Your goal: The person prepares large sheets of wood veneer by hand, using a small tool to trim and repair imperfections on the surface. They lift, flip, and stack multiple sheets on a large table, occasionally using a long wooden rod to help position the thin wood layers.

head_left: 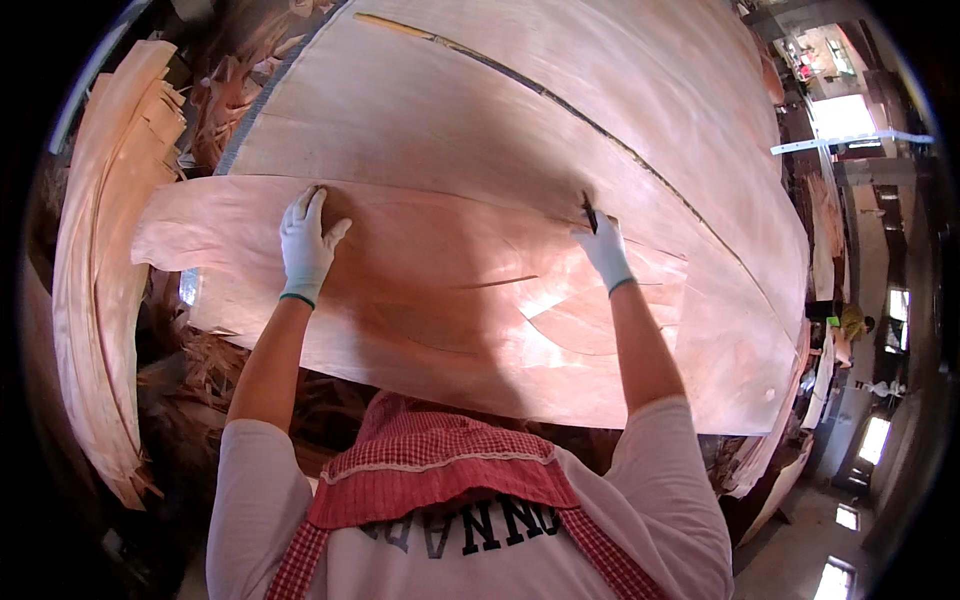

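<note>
Torn scraps (pixel 223 98) lie left, a bright window (pixel 874 440) right.

Veneer piece (pixel 430 225) on larger sheet (pixel 420 115), stick (pixel 540 90) lying beyond, sheet bundle (pixel 100 260) at left

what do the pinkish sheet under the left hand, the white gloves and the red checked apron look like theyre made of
Pinkish sheet: probably thin wood veneer, matte and unvarnished, going by its rippled edge and dark split-like lines.
White gloves: likely knit fabric, given the snug fit and green cuff edging; any coating is unclear.
Red checked apron: apparently woven cloth, soft and matte, with visible gathers.
</note>
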The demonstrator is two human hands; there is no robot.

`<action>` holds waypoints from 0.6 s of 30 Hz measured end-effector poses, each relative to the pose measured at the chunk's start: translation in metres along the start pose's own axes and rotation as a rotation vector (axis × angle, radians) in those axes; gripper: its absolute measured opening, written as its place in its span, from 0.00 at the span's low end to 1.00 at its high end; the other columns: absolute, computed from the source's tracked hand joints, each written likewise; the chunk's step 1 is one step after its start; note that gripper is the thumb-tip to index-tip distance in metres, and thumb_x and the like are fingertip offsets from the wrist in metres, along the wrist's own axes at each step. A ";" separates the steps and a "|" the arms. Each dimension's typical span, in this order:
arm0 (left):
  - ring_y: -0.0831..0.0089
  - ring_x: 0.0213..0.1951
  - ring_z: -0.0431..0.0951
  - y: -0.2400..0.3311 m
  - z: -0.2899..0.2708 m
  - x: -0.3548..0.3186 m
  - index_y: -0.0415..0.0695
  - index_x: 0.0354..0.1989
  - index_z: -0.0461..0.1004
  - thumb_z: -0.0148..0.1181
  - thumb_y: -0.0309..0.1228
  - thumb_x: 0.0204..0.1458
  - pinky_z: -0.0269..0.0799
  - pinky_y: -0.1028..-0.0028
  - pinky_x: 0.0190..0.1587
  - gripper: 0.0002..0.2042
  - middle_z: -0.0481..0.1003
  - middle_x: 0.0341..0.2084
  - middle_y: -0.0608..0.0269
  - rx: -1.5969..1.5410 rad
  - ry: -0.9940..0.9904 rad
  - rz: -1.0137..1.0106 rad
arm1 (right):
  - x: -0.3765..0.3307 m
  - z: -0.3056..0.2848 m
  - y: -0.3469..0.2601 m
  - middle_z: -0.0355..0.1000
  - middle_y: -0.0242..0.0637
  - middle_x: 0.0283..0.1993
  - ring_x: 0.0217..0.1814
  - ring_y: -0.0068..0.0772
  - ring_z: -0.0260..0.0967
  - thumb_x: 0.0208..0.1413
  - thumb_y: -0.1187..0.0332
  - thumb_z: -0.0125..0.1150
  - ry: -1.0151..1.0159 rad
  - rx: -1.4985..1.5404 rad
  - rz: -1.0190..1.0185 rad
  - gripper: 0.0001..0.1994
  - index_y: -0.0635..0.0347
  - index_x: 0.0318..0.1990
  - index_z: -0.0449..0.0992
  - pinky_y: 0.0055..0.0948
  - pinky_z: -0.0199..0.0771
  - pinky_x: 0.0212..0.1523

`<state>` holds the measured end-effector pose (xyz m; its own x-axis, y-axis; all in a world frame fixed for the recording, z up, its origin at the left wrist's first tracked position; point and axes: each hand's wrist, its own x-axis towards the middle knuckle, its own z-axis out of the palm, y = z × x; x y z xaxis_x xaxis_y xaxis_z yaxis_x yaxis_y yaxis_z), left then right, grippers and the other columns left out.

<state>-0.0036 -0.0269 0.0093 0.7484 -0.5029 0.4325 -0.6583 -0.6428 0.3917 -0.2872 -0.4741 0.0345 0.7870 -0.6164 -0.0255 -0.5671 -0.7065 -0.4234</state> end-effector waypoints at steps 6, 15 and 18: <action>0.67 0.34 0.75 0.016 0.000 -0.013 0.52 0.37 0.71 0.59 0.36 0.52 0.70 0.66 0.35 0.06 0.72 0.36 0.68 0.423 -0.056 0.172 | -0.027 -0.021 -0.057 0.71 0.49 0.49 0.45 0.58 0.72 0.57 0.60 0.58 -0.014 -0.310 -0.002 0.13 0.55 0.46 0.70 0.52 0.72 0.44; 0.68 0.34 0.76 0.043 -0.019 -0.028 0.50 0.37 0.72 0.56 0.29 0.49 0.73 0.67 0.31 0.07 0.70 0.38 0.65 0.436 -0.186 -0.001 | -0.170 -0.179 -0.230 0.76 0.41 0.39 0.35 0.47 0.76 0.48 0.75 0.60 0.175 -0.275 -0.258 0.11 0.55 0.40 0.75 0.39 0.75 0.34; 0.62 0.42 0.75 0.041 -0.043 -0.027 0.48 0.44 0.74 0.54 0.28 0.50 0.73 0.63 0.37 0.12 0.71 0.41 0.61 0.326 -0.331 -0.119 | -0.176 -0.214 -0.278 0.75 0.44 0.38 0.36 0.48 0.76 0.47 0.77 0.57 0.138 -0.132 -0.287 0.09 0.59 0.38 0.74 0.39 0.74 0.35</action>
<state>-0.0544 -0.0146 0.0487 0.8373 -0.5380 0.0977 -0.5466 -0.8280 0.1250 -0.3202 -0.2435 0.3500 0.8839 -0.4205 0.2047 -0.3606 -0.8915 -0.2743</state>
